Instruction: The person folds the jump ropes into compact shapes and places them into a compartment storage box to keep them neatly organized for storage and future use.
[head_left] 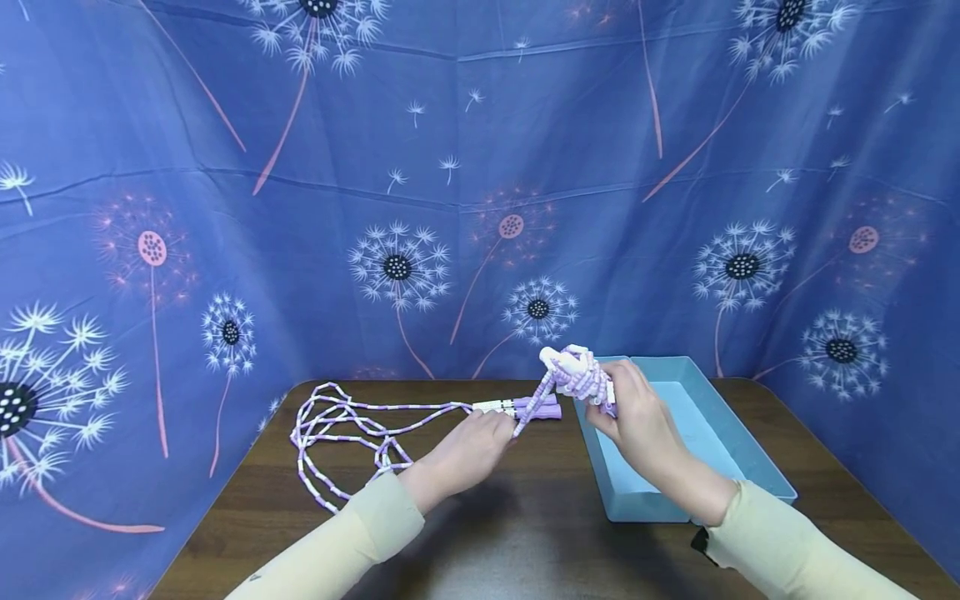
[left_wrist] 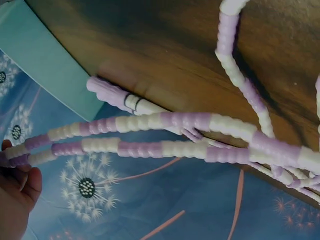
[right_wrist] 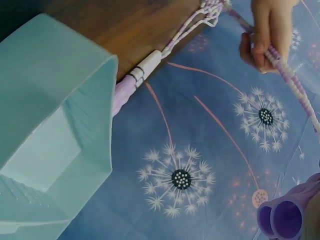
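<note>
My right hand grips a purple-and-white beaded jump rope, bunched and wrapped around itself, above the near-left part of the teal tray. Two hollow purple handle ends poke out of that grip in the right wrist view. To the left, my left hand pinches the same rope's doubled strands, which slope down from the bundle. Past its fingers, two strands run on side by side in the left wrist view. The rope's core is hidden inside the wraps.
A second beaded jump rope lies loosely looped on the dark wooden table. Its purple-and-white handles rest side by side left of the tray. Behind the table hangs a blue curtain with dandelion prints.
</note>
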